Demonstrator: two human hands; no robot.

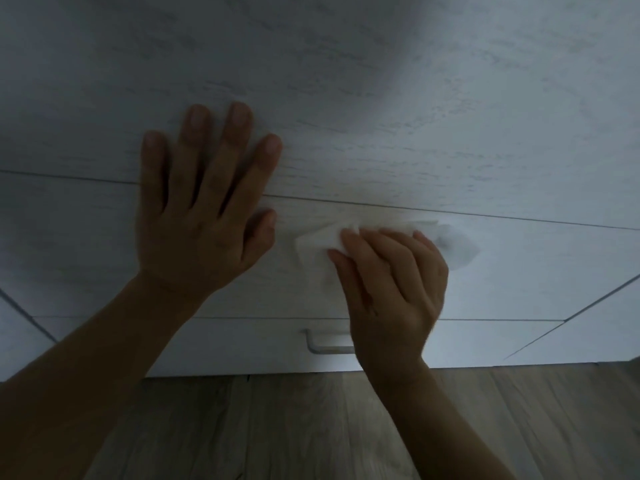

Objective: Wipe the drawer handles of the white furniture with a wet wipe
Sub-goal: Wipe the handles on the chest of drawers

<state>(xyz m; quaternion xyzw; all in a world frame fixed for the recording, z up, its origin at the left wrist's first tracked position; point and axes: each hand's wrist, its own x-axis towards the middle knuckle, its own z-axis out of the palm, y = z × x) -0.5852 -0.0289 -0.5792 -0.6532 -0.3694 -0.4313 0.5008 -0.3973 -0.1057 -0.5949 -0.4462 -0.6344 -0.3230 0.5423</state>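
The white wood-grain furniture (381,98) fills the upper view, seen steeply from above. My left hand (204,209) lies flat on its top edge, fingers spread, holding nothing. My right hand (391,282) grips a white wet wipe (318,242) against the upper drawer front (519,271); the wipe sticks out on both sides of my fingers. That drawer's handle is hidden under the wipe and hand. On the lower drawer, a pale bar handle (325,342) shows, its right end hidden behind my right wrist.
Wooden plank floor (294,427) runs along the bottom of the view. A neighbouring white furniture panel (606,327) angles away at the right, and another edge (17,317) shows at the far left. The light is dim.
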